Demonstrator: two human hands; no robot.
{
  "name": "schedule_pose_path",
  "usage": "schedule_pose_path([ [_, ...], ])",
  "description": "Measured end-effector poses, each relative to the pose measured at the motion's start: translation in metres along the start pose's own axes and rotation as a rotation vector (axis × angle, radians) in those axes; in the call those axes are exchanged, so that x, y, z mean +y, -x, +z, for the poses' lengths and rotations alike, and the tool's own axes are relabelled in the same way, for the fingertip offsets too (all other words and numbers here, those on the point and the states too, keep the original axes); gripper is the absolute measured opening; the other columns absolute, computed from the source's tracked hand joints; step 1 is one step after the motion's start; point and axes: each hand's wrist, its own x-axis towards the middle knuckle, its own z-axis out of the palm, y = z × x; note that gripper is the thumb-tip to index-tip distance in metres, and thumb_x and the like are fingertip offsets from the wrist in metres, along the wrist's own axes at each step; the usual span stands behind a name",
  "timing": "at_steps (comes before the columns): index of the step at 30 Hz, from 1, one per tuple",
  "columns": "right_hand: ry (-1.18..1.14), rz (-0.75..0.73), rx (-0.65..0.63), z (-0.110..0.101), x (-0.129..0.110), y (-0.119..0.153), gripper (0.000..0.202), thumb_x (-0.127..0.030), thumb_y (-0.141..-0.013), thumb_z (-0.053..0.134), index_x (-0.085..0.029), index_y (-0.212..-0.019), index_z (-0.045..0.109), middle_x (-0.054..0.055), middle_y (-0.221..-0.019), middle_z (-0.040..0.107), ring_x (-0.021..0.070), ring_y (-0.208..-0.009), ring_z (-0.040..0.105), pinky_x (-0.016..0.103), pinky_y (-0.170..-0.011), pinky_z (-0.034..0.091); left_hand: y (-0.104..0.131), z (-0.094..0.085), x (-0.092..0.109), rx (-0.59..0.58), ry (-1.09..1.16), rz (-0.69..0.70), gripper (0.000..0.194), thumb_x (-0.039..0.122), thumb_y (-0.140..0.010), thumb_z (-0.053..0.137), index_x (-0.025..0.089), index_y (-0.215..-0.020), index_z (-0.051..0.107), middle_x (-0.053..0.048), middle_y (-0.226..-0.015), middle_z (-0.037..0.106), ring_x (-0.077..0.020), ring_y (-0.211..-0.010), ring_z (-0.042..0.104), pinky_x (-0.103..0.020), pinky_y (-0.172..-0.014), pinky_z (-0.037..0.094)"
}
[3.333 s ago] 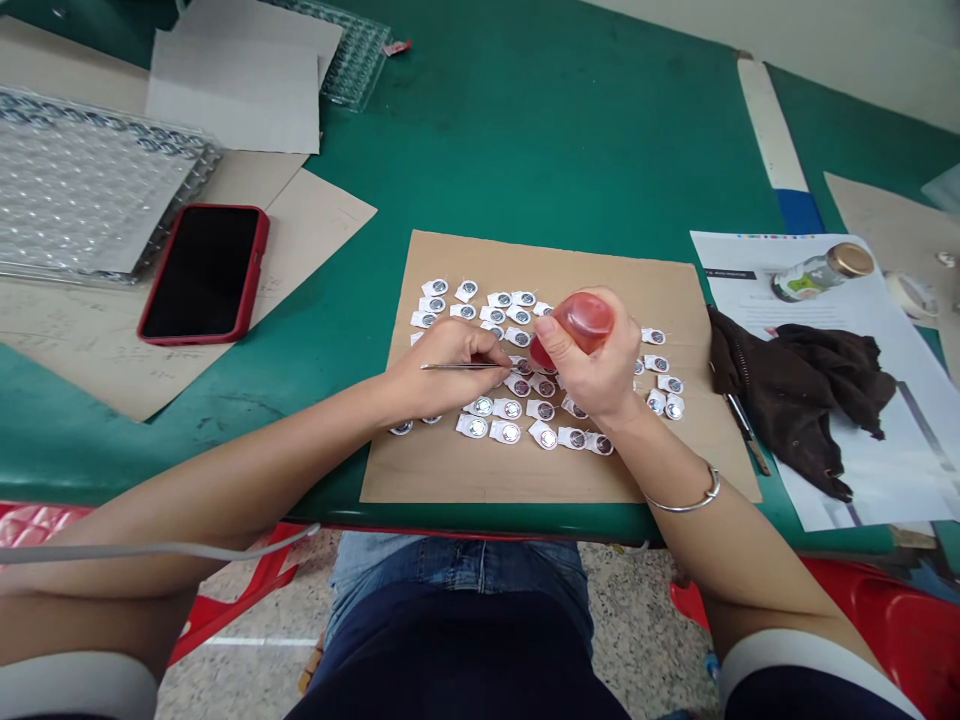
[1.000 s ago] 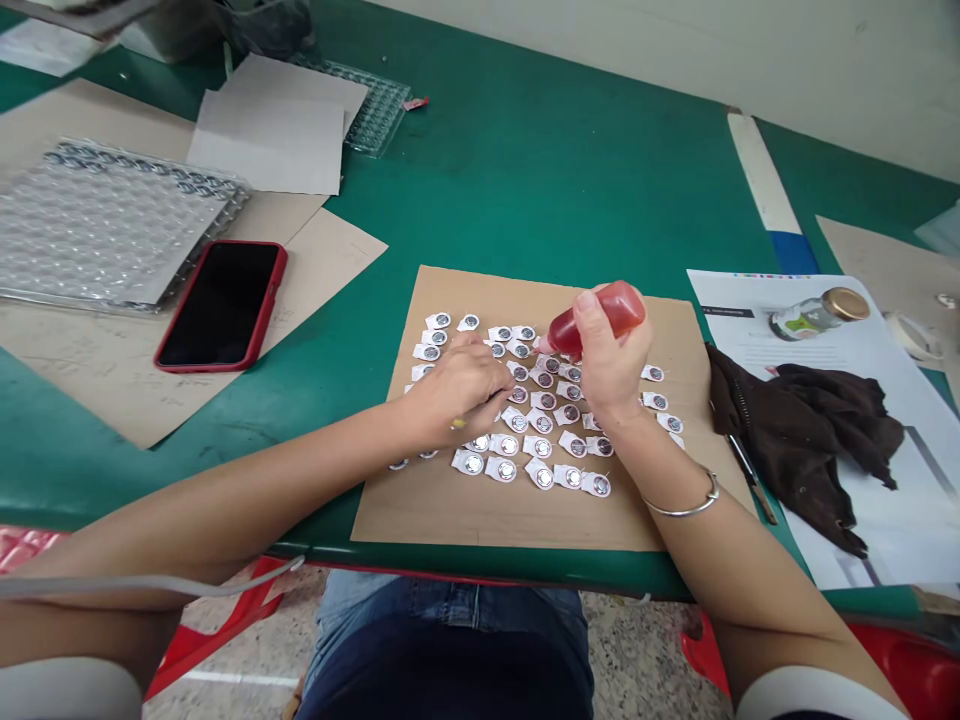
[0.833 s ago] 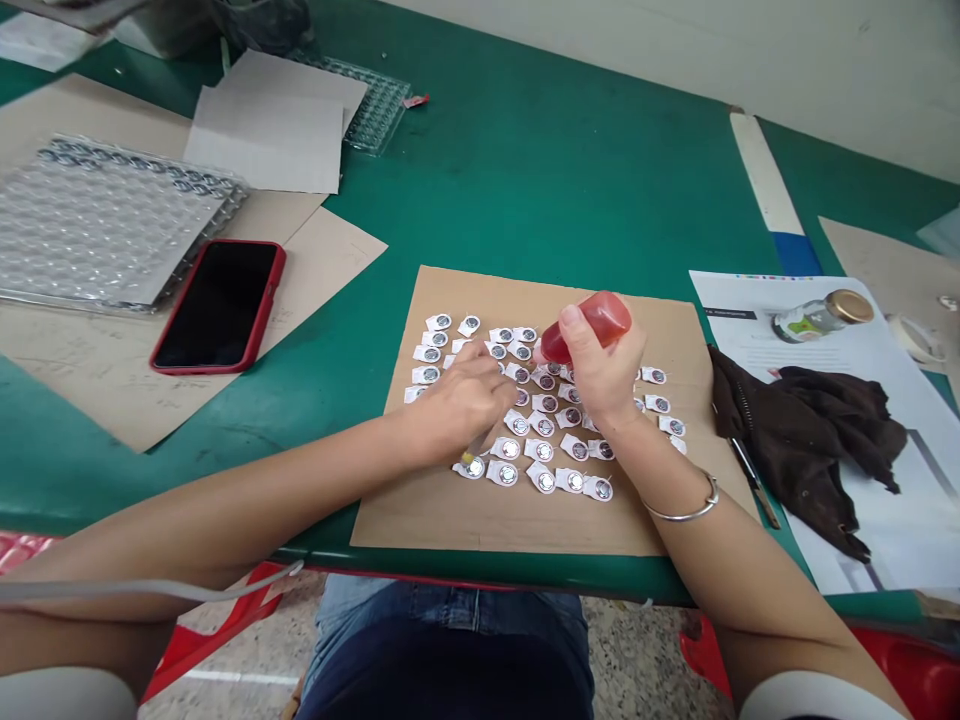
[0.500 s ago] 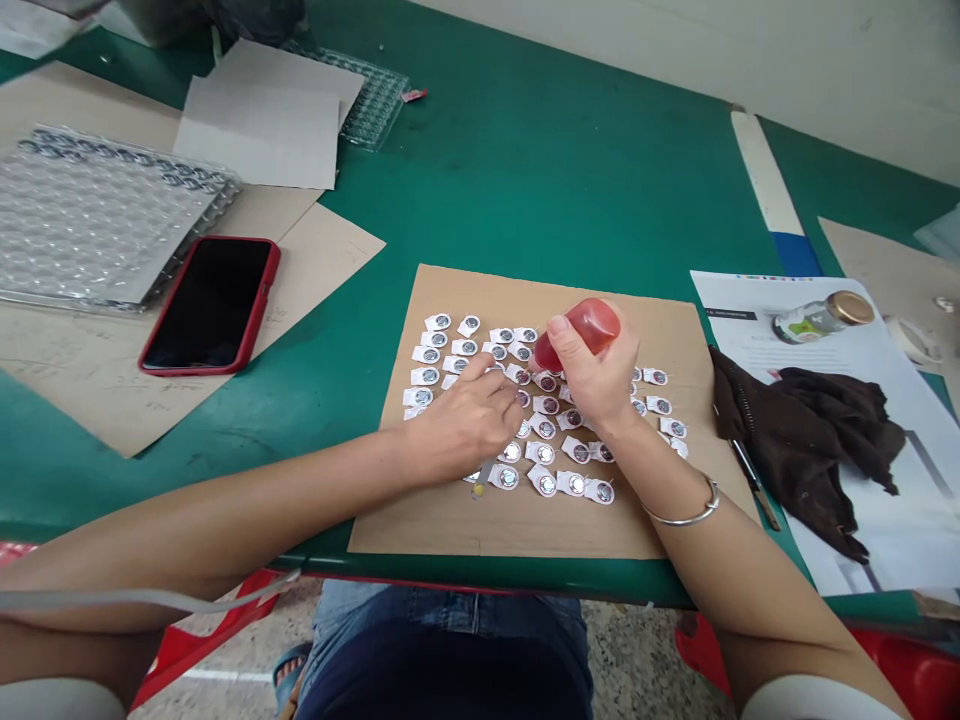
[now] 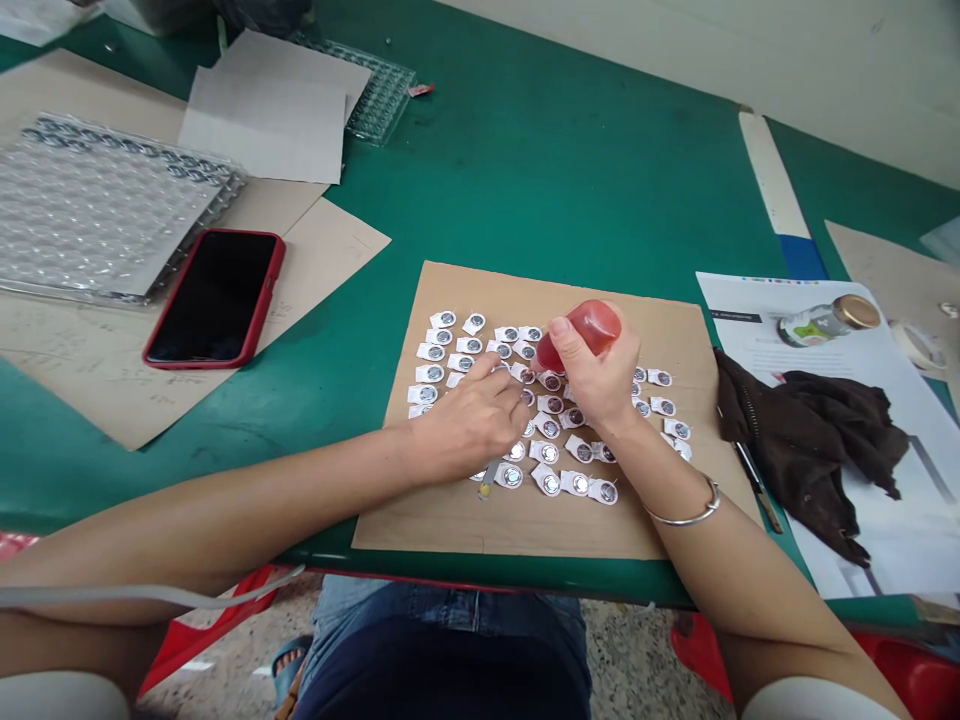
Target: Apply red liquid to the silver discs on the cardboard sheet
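Note:
On a brown cardboard sheet (image 5: 450, 525) lie several rows of small white tabs (image 5: 545, 452), each carrying a round silvery disc. My left hand (image 5: 476, 415) rests low over the left-middle rows, its fingers curled together. From beneath it sticks out a slim metal tool (image 5: 489, 478) with a yellowish spot at its end; the hand seems to pinch it, and its other end is hidden. My right hand (image 5: 604, 385) is wrapped round a red squeeze bottle (image 5: 589, 325). The bottle is tilted, its lower end pointing down left at the tabs near my left fingertips.
A phone in a red case (image 5: 216, 298) lies at the left beside bubble wrap (image 5: 97, 215) and paper sheets (image 5: 262, 110). To the right are a dark cloth (image 5: 810, 440), a pen-like tool (image 5: 757, 487), and a glass jar (image 5: 825, 320) lying on printed paper (image 5: 739, 295).
The whole view has shifted slightly. Both hands keep nearly the same places over the tabs, and the red bottle stays in my right hand.

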Motion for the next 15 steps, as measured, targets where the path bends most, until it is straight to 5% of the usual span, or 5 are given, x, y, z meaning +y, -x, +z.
schedule_pose_path([
  [15,0.009,-0.017,0.016,0.0011,0.0029,-0.0004,0.032,-0.052,-0.073,0.058,-0.022,-0.085,0.053,0.003,-0.074,0.058,0.0206,-0.082,0.063,0.039,-0.069,0.053,-0.0010,-0.0049,-0.0007,-0.053,0.035,-0.003,0.029,0.006,-0.087,0.037,0.012,-0.070,0.059,-0.003,-0.062,0.059,-0.0153,-0.066,0.049,-0.039,-0.080,0.040],
])
